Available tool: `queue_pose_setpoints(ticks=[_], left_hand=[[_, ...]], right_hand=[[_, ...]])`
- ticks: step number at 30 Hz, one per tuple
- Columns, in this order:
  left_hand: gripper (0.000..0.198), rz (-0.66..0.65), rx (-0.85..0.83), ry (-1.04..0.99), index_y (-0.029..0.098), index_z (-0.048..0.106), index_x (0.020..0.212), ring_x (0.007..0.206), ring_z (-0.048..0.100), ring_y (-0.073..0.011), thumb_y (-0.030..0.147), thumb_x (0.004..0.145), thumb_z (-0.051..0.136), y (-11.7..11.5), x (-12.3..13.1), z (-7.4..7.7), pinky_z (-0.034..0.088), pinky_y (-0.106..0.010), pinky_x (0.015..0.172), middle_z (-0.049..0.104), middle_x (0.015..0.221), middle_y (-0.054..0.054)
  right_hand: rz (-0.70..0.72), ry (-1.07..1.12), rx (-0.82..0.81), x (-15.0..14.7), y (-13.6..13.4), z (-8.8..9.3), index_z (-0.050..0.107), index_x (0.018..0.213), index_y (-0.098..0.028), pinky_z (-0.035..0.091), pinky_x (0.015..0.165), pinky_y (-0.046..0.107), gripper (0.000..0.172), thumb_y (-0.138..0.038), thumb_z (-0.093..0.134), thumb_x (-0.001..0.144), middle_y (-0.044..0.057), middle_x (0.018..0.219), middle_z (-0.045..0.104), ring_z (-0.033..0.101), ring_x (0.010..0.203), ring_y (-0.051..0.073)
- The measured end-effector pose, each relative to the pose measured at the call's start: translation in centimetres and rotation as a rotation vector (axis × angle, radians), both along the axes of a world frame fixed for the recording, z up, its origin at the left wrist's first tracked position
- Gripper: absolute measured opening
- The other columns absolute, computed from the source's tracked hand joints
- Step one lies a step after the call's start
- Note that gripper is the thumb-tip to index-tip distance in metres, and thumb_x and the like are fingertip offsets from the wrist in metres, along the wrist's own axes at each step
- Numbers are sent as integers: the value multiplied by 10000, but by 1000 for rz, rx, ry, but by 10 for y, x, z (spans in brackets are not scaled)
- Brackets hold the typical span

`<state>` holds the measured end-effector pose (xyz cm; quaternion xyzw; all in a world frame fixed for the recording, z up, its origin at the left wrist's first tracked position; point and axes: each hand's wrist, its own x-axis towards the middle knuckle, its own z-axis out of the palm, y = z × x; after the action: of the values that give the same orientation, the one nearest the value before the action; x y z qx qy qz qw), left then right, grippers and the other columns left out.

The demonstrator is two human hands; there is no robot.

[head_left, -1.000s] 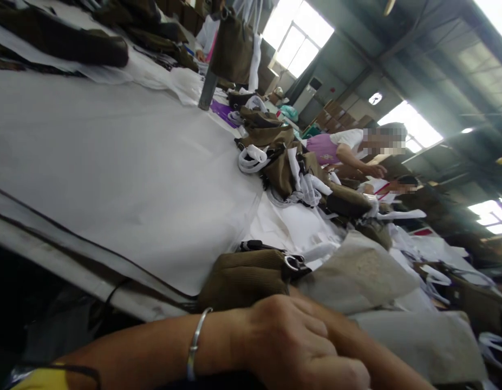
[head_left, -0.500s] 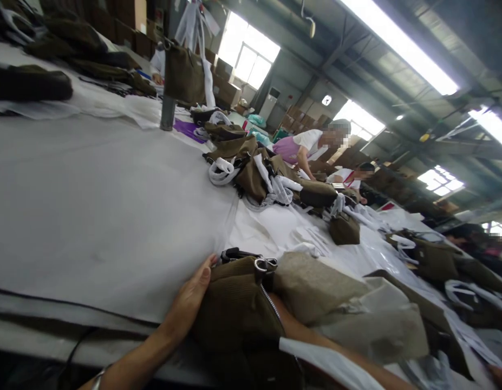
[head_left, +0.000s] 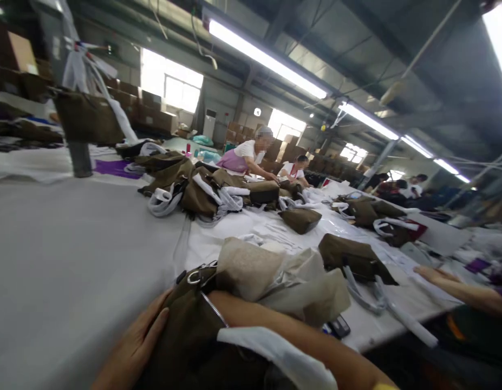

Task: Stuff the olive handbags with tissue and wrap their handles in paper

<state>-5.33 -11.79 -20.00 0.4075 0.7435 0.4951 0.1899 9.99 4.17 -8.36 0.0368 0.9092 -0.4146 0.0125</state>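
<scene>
An olive-brown handbag (head_left: 181, 330) stands at the table's near edge, its zipper (head_left: 213, 310) undone. My left hand (head_left: 139, 338) is held against the bag's left side, thumb on the near face and fingers toward the back. My right forearm (head_left: 283, 330) reaches in through the zipped opening, so my right hand is hidden inside the bag. Crumpled beige paper (head_left: 251, 268) bulges out behind that forearm. Across the front of the bag lies a white-wrapped strap (head_left: 275, 346). A metal ring (head_left: 194, 277) sits at the bag's top corner.
More brown bags (head_left: 200, 197) with wrapped handles are heaped farther along the white table (head_left: 92, 244). Another bag (head_left: 354, 257) lies to the right, near a co-worker's hand (head_left: 441, 279). A metal post (head_left: 80, 160) rises at left with a bag hanging from it. Two people work across the table.
The view has swung right, bringing the co-worker's hand and the right-hand bag into sight. My right arm remains in the bag, and my left hand stays at its left side.
</scene>
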Motion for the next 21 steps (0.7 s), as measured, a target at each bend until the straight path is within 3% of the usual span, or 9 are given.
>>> queue_pose_setpoints(ticks=[3,5,8,10,11,14,16,19,21], left_hand=[[715,-12,-12,142,263,681,1339,1236,665,-329,752,862,470,-4,-22,41,476,-490,1107,707,1329,-26],[673,-8,7,217,305,726,1260,1162,710,-328,772,825,514,0,-27,80,535,-467,1052,756,1236,-1],[626,-167,10,323,336,774,1163,1056,758,-300,790,812,524,17,-14,141,602,-375,962,797,1121,23],[673,-281,-30,456,327,761,1213,1004,771,-315,799,821,483,36,4,175,631,-376,884,792,1142,0],[689,-308,-59,564,325,741,1258,1002,767,-339,790,837,457,48,14,189,629,-412,865,782,1177,-21],[709,-366,-190,846,284,639,1410,1076,717,-444,716,903,396,91,45,218,557,-573,898,747,1239,-138],[767,-467,-280,856,226,546,1496,1151,669,-490,706,921,382,123,64,226,492,-641,951,717,1266,-215],[871,-638,-335,744,197,406,1580,1275,610,-448,762,919,357,166,88,219,447,-580,1058,620,1414,-232],[943,-716,-341,677,201,321,1615,1337,571,-409,808,893,357,184,100,205,444,-510,1096,556,1495,-199]], right_hand=[[89,124,138,33,3,53,730,1209,-199,491,1044,245,266,-208,614,970,64,1219,742,689,1152,221],[13,231,167,73,0,87,639,1362,-184,438,1121,279,368,-184,571,1001,94,1389,654,619,1273,204],[-574,473,75,155,-11,105,721,1202,-223,572,861,226,266,-350,559,1033,42,1091,772,732,936,144],[-971,478,-41,210,-24,85,735,923,-177,492,482,176,455,-553,500,1022,35,740,727,650,565,117],[-1083,351,-83,234,-30,66,713,838,-157,440,428,173,566,-638,464,1005,41,659,696,602,480,106],[-1181,-85,-236,275,-41,-4,718,758,-111,376,369,182,812,-805,337,942,121,630,708,603,427,132],[-1192,-198,-303,280,-41,-43,735,792,-89,396,366,211,887,-869,324,891,176,724,739,636,451,168],[-1210,78,-343,263,-30,-67,726,1149,-106,587,564,332,953,-918,332,844,224,1138,736,760,845,298],[-1240,329,-377,245,-20,-62,617,1377,-153,592,918,448,974,-922,393,824,201,1410,612,622,1269,352]])
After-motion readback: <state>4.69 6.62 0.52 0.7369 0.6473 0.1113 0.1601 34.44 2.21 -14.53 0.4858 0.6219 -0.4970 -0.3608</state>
